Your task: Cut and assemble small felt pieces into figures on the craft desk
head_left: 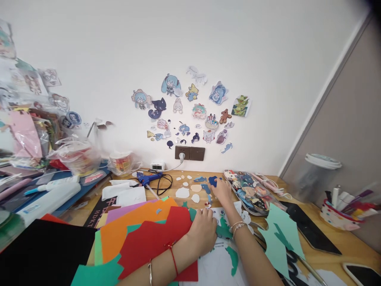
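My right hand (222,192) reaches to the back of the desk, its fingertips closed at the edge of a dark blue paper cutout (212,181). Nearer to me, my left hand (204,231) rests with curled fingers beside red paper (157,238) and a green paper scrap (192,214); what lies under its fingers is hidden. White paper cutouts (182,193), a peach cutout (196,188) and small blue pieces are spread left of my right hand. Between my forearms, green cutouts (232,260) lie on a printed white sheet (212,266).
Orange paper (133,220) and black paper (47,250) lie at left, a blue glue gun (147,178) behind them. On the right are a sticker-covered case (247,190), mint paper (281,234), scissors (293,264), a dark flat slab (311,228) and a pen holder (339,214).
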Demonstrator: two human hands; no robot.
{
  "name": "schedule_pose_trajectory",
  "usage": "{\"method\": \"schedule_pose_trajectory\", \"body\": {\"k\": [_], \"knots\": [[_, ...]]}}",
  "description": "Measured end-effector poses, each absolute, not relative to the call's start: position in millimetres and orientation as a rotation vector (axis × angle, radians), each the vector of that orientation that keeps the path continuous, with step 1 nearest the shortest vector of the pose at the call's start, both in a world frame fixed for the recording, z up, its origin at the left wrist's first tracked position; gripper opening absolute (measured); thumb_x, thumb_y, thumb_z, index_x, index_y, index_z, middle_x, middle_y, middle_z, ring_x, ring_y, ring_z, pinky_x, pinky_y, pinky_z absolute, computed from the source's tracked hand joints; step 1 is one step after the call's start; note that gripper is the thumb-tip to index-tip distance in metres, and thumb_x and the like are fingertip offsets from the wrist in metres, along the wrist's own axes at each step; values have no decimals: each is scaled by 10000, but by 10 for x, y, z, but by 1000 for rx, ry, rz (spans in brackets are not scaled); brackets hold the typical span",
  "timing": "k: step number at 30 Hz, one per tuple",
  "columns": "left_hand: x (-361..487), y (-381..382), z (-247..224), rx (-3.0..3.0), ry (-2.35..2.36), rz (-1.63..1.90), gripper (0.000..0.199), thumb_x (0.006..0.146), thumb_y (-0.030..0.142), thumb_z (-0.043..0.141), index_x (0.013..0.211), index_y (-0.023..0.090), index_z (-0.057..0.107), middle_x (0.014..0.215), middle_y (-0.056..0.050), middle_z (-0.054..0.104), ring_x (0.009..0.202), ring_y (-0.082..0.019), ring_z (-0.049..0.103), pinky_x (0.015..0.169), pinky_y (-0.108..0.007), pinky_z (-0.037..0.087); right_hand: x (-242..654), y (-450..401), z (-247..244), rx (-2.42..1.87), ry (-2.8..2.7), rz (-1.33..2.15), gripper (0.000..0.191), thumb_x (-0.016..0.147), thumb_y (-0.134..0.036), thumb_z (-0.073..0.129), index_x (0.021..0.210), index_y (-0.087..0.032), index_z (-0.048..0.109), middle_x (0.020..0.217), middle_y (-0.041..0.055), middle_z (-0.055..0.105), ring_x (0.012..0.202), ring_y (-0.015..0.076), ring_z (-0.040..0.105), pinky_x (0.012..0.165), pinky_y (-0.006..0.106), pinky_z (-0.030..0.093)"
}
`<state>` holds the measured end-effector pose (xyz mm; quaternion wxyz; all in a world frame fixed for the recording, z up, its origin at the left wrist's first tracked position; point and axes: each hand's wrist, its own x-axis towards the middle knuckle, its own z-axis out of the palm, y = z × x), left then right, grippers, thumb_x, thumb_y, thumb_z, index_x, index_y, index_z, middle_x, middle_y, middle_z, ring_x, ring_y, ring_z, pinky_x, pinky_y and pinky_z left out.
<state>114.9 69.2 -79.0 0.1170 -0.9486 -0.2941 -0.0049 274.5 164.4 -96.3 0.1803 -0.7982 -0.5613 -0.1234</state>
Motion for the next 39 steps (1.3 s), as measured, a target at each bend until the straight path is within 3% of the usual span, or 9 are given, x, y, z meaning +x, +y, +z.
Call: {"method": "schedule_pose_trajectory", "body": {"k": [24, 31, 39], "knots": [[1148, 706, -798, -2797, -862, -17, 279, 852, 370, 471, 976, 129, 538, 1015, -76, 538, 951, -212, 515, 764, -390, 448, 2758, 1622, -1003, -2226, -1677, -554, 192, 859, -307, 491, 880, -144, 588, 980, 52, 593, 963, 187, 531, 876, 423, 388], [1146, 695, -797, -2801, -864, -20, 256, 851, 350, 474, 965, 130, 538, 1008, -71, 537, 940, -207, 515, 757, -382, 447, 2819, 1651, -968, -2203, -1324, -527, 214, 866, -319, 475, 922, -139, 577, 981, 58, 585, 944, 185, 537, 857, 415, 402], [1144, 699, -790, -2793, -861, -21, 279, 849, 369, 476, 977, 130, 540, 1019, -76, 539, 951, -211, 516, 761, -388, 451, 3007, 1657, -877, -2066, -846, -253, 239, 884, -333, 442, 983, -146, 552, 924, 45, 591, 787, 145, 572, 720, 341, 474]]}}
